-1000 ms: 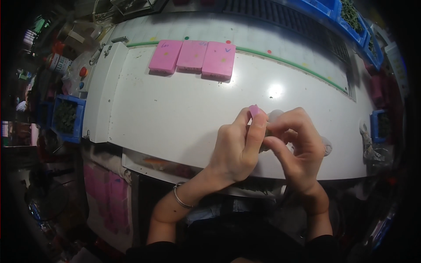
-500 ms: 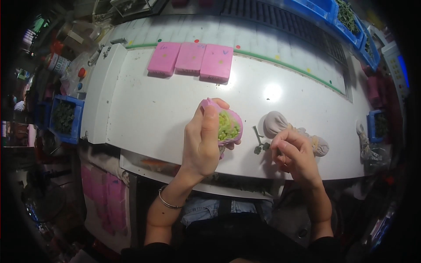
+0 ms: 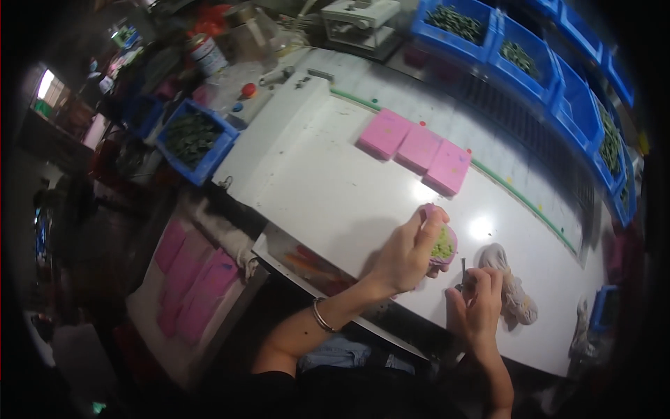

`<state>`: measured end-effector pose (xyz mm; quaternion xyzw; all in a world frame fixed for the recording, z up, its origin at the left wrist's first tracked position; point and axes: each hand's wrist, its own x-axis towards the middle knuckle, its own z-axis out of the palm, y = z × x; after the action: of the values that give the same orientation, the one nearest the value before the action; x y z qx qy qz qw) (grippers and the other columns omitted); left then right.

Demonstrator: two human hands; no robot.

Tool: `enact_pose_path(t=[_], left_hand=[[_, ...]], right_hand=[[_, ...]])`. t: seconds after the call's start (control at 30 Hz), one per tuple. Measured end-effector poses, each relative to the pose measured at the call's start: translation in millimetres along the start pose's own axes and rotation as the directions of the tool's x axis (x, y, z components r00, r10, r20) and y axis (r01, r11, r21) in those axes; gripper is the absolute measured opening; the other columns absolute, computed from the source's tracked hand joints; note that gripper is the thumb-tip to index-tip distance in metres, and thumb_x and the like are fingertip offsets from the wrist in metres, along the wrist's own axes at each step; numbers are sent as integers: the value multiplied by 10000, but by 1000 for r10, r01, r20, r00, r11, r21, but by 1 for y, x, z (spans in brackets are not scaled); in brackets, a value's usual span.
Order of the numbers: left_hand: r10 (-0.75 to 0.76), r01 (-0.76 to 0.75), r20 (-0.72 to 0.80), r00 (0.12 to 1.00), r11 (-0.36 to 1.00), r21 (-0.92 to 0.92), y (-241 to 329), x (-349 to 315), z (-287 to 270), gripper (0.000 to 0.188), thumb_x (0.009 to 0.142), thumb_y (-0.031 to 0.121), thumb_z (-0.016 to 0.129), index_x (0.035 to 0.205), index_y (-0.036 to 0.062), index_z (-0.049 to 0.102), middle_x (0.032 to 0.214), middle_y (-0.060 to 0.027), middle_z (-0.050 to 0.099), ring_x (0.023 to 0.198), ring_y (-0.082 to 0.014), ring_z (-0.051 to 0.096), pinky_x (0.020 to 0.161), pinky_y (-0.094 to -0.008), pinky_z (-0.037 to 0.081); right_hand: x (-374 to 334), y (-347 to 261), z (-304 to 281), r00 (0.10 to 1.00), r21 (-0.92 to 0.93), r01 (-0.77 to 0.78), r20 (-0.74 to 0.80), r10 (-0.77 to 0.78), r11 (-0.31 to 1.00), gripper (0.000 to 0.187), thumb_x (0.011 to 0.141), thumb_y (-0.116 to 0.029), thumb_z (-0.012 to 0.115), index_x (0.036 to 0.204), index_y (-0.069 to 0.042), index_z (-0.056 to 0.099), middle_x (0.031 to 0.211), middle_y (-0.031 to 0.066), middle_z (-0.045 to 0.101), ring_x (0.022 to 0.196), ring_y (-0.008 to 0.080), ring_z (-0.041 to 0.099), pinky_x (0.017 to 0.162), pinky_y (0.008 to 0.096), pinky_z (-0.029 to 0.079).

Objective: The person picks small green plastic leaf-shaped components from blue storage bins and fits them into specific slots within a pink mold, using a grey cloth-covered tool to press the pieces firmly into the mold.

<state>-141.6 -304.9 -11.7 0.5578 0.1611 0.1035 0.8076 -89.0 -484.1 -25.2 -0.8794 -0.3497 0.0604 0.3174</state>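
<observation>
My left hand [image 3: 412,255] is closed round a small rounded pink mould [image 3: 452,246]. Its near face shows a bumpy yellow-green inside, and my fingers and thumb cover much of the rest. Just right of it, a thin dark green branched piece [image 3: 463,264] lies on the white tabletop. My right hand [image 3: 481,297] is at this piece, thumb and forefinger apart on either side of its lower end, which they partly hide. Beyond the right fingers rests a knotted pale cloth bag [image 3: 513,290].
Three pink blocks [image 3: 415,146] stand in a row further back. Blue bins [image 3: 522,59] of dark green pieces line the far right, and another blue bin [image 3: 192,140] sits at the left. Below the tabletop is an open drawer [image 3: 307,264]; more pink blocks [image 3: 199,279] lie lower left.
The view has swung to the left, so the table appears tilted. My right hand has come closer to the green branched piece. My left hand keeps hold of the pink mould.
</observation>
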Motion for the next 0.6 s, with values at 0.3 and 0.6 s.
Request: enact_pose_path(t=[0.3,0.6], left_hand=[[100,-101,-8,995,994,-37,12,-22,-18,403,979,356,226,1112,12,387,716,-108,551,584,-144,542,545,-253,457],[155,-140,107,982,981,-137,36,-69,-7,654,893,585,334,1186,1,331,815,-135,537,687,-184,582,589,-273,472]], right_hand=[[43,-22,23,991,107,133,-7,-133,985,338,725,-38,670,1014,2,499,927,155,469,711,289,540,609,348,449],[152,-76,103,983,419,152,35,-183,895,265,683,-146,714,850,18,589,795,175,580,748,286,592,643,349,477]])
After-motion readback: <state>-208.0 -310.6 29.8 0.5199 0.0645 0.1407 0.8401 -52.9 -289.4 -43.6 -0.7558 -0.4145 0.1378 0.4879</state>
